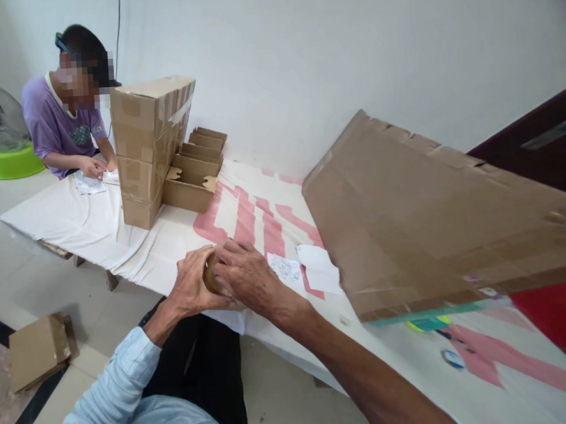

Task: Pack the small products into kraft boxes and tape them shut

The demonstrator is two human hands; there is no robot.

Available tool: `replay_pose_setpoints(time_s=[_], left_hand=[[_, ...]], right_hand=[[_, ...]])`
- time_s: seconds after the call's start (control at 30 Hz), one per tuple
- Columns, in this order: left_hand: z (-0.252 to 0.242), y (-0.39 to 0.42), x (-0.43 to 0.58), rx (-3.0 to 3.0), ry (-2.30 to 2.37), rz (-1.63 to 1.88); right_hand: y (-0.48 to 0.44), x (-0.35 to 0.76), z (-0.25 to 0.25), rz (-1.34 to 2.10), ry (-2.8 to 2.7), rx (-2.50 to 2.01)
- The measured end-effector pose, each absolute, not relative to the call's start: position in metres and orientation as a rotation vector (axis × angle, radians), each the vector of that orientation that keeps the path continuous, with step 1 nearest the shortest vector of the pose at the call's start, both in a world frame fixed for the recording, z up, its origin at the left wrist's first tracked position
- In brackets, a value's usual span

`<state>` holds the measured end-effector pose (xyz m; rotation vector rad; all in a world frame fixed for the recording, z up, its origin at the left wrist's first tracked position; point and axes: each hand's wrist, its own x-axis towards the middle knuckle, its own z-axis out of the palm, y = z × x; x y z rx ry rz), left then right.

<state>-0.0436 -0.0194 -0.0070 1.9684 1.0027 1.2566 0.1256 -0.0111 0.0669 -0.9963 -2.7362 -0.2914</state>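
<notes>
At the table's near edge, my left hand [194, 284] curls around the side of what looks like a roll of brown packing tape [210, 277]. My right hand [248, 275] reaches over the roll from the right, with its fingers bent and pressed onto it. Both hands hide much of the roll. A strip of cardboard [235, 306] shows under my right hand; its full shape is hidden. Just right of my right hand lie a sheet of printed paper [285, 267] and a folded white paper [320, 268].
Taped boxes [137, 144] stand stacked left of centre, with open cardboard trays [192, 179] beside them. A large cardboard panel [432, 222] leans at right. Across the table sits a person [69, 126] handling something white. A box [37, 355] lies on the floor.
</notes>
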Motion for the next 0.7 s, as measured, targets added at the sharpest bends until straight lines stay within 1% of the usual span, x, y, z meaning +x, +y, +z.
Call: replay_pose_setpoints(time_s=[0.13,0.23,0.3,0.37,0.43,0.5,0.6,0.7], left_hand=[[-0.007,-0.019,-0.043,1.976,1.003,1.23],[-0.007,-0.019,-0.041,1.989,1.014,1.215],[-0.008,-0.018,-0.043,1.993,1.033,1.202],[-0.011,-0.014,-0.051,1.977,1.046,1.176],[-0.016,-0.01,-0.068,1.924,1.033,1.142],[-0.022,-0.004,-0.094,1.849,1.011,1.113],[-0.033,0.011,-0.139,1.772,1.065,1.098],[-0.042,0.026,-0.175,1.701,1.141,1.022]], right_hand=[[-0.008,0.125,0.067,-0.261,-2.772,-0.968],[-0.009,0.123,0.07,-0.112,-2.692,-0.971],[-0.011,0.124,0.077,0.11,-2.465,-0.995],[-0.013,0.132,0.087,0.3,-2.123,-1.016],[-0.013,0.15,0.094,0.367,-1.816,-1.039],[-0.01,0.181,0.092,0.331,-1.609,-1.106],[-0.008,0.244,0.062,0.282,-1.38,-1.306],[-0.012,0.302,0.008,0.285,-1.201,-1.535]])
